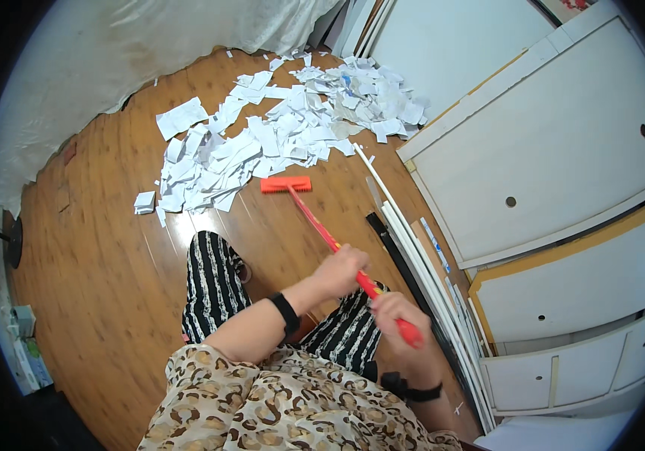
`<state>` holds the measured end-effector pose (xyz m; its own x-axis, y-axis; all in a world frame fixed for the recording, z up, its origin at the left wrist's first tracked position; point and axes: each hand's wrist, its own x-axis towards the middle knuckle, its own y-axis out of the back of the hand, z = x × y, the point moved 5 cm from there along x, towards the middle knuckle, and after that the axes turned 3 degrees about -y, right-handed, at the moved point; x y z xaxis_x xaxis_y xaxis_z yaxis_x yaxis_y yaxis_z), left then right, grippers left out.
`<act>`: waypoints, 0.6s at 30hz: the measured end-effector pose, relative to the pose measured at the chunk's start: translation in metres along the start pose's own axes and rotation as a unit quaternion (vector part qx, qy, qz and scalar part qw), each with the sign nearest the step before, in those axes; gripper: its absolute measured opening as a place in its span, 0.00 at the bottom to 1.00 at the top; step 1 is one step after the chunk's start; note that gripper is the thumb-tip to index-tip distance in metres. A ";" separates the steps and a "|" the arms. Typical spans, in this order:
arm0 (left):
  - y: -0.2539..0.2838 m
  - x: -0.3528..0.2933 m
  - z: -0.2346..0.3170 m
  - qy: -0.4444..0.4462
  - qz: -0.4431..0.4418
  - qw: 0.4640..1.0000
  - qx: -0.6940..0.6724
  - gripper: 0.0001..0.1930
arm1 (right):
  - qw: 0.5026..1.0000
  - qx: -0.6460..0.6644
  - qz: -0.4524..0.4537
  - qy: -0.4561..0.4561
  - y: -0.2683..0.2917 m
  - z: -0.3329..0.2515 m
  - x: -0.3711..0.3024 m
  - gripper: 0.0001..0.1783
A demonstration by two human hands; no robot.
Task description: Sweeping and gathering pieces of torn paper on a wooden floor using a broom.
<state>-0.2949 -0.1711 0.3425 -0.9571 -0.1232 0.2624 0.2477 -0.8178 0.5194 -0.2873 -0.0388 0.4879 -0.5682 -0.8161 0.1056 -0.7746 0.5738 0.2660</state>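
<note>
A red floor brush with a long handle slants across the middle of the view, and both hands are closed around it. My left hand grips partway along the handle. Nearer to me, my right hand is wrapped around the handle close to its rounded red end. The wide orange-red head of the brush rests on the wooden floor, with short bristles or teeth along its lower edge. Just beyond it spreads a large heap of white paper pieces, apart from the head on its near side.
Along the right lie long white poles and a black bar on the floor. White cabinet panels stand beyond them. Whitish sheeting hangs at the left and back. A small paper stack lies left of the heap.
</note>
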 end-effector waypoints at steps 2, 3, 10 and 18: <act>0.000 -0.009 -0.028 0.026 -0.035 0.998 0.033 0.07 | 0.999 -0.044 -0.020 0.014 -0.023 0.022 0.001 0.09; 0.003 -0.011 -0.036 0.023 -0.063 0.997 0.044 0.08 | 0.998 -0.048 -0.039 0.031 -0.033 0.026 0.001 0.09; 0.029 0.008 0.041 0.007 -0.056 0.996 -0.070 0.11 | 0.996 0.047 0.072 0.031 0.010 -0.056 0.011 0.09; 0.031 -0.010 0.008 0.037 0.017 0.997 -0.064 0.14 | 0.999 -0.034 0.026 0.009 -0.028 -0.055 0.003 0.11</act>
<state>-0.2761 -0.1906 0.3620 -0.9579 -0.1903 0.2149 0.2643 -0.8766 0.4022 -0.2520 -0.0616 0.5334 -0.6020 -0.7865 0.1379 -0.7233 0.6103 0.3232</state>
